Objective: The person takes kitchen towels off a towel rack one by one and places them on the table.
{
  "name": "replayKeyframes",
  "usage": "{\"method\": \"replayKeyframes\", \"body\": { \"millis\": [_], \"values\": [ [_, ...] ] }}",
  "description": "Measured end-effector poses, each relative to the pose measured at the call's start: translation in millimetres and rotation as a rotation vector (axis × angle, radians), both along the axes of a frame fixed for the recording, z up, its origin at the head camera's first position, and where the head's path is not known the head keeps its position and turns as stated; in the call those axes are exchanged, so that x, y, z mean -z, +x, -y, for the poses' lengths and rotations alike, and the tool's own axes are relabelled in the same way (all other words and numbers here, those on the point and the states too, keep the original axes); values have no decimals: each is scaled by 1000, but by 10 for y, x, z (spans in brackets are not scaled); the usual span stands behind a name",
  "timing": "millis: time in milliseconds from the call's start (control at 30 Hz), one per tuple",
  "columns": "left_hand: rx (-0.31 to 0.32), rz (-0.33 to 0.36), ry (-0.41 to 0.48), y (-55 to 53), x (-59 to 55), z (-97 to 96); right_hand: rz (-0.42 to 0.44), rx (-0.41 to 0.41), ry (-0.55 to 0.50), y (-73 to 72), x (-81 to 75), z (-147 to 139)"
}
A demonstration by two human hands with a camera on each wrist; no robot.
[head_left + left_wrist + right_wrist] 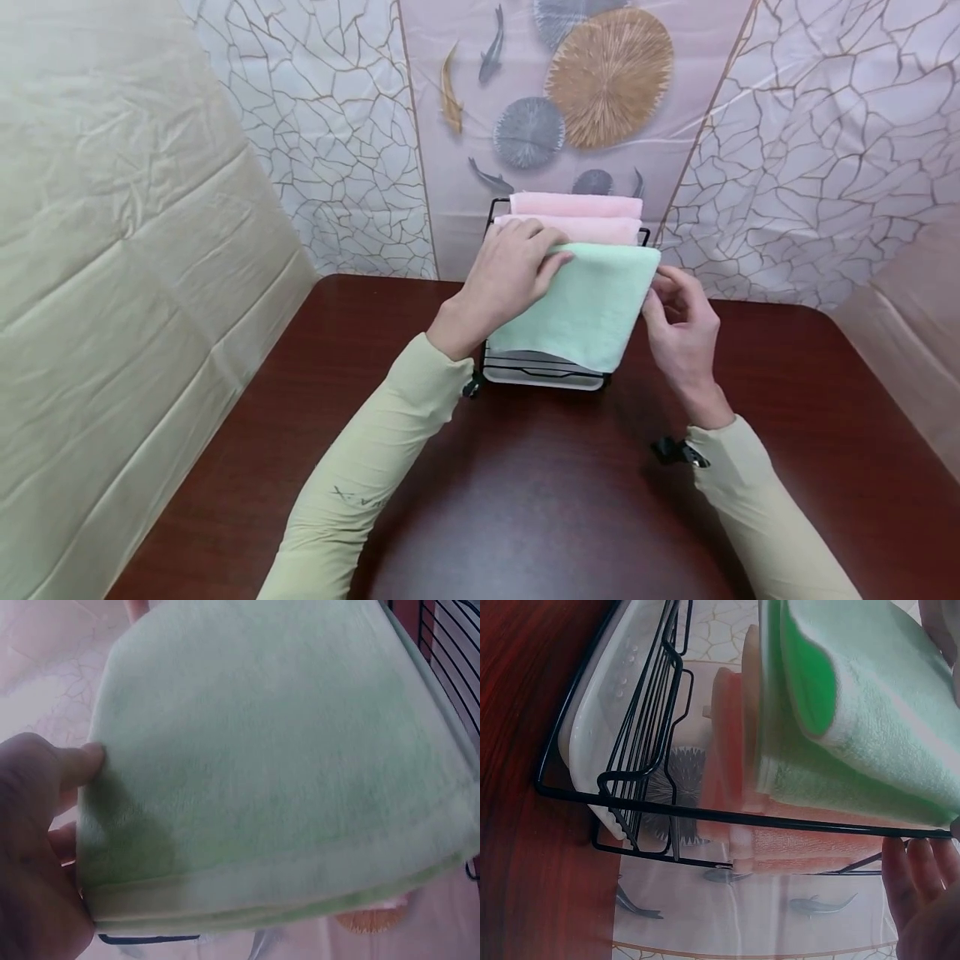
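A folded light-green towel stands tilted at the front of a black wire rack. My left hand pinches its upper left edge; in the left wrist view the thumb lies on the near face, with fingers behind. At the towel's right edge is my right hand, its thumb and curled fingers pinching the edge near the rack's side rail. Green layers hang loosely folded in the right wrist view; whether they are one towel cannot be told. Behind them stand folded pink towels.
A white tray lies in the bottom of the rack, under black wire bars. The rack stands near the back of a dark red-brown table, close to a patterned back wall cloth. Pale cloth hangs at the left.
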State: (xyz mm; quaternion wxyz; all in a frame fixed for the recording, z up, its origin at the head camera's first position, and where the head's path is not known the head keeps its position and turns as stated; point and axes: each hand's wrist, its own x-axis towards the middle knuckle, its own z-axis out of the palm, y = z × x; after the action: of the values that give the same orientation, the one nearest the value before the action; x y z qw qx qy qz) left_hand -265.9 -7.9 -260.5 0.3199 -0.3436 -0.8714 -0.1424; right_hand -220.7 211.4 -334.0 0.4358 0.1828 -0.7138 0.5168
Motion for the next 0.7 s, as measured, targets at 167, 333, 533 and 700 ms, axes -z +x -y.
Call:
{"method": "replayKeyframes", "body": {
  "millis": [167, 333, 533, 700],
  "values": [
    [4, 59, 47, -7, -22, -1, -3, -1, 2, -19, 4, 8],
    [50, 55, 106, -25, -39, -16, -1, -7, 9, -10, 18, -3],
    [88, 67, 159, -51, -100, -24, -14, -8, 11, -25, 20, -26],
    [90, 73, 204, -61, -171, -15, -13, -4, 18, -147, 125, -111]
  ]
}}
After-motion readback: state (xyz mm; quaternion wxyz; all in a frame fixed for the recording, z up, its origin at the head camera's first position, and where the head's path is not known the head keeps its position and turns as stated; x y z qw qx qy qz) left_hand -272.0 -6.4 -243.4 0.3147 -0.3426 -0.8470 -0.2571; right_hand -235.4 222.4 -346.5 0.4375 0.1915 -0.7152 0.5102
